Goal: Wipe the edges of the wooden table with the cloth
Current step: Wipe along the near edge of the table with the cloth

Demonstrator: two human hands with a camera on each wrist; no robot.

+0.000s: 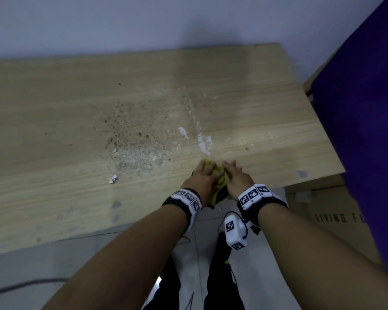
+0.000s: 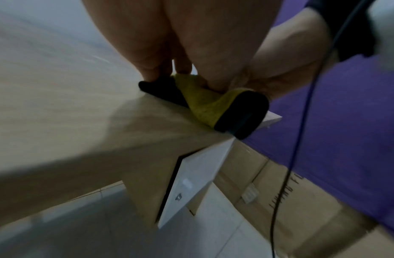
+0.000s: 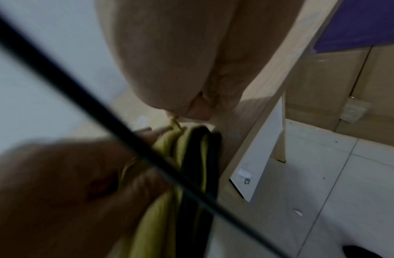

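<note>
Two hands are on the job at once: my left hand [image 1: 203, 179] and my right hand [image 1: 237, 178] sit side by side at the near edge of the pale wood-grain worktop [image 1: 76, 108], with the yellow cloth with a black border [image 1: 220, 175] bunched between them. From the head view my fingers [image 1: 230, 164] lie forward over the cloth and onto the wood. The left wrist view shows the left hand's fingers curled down onto the folded cloth, pinning it right at the lip of the worktop, with a fold of it draped over the edge. In the right wrist view the cloth hangs down the front face in yellow and black folds. How my right fingers lie there I cannot tell; that view is blurred and crossed by a black cable [image 3: 85, 97].

I judge the work to be at an early or middle stage. The cloth is on the near edge, toward its right end, so this stretch is being wiped now. To the left, the near edge runs on with grey smudges [image 1: 116, 204] just inside it and a small crumpled scrap of white paper [image 1: 113, 179] close by. The right edge, beside the purple fabric surface [image 1: 356, 119], and the far edge along the wall show no cloth on them. A patch of dark speckled grit [image 1: 132, 139] and white flaky bits [image 1: 203, 142] lie on the middle of the top, which is not the edge work asked for. So I reckon most of the rim is left to do.
</note>
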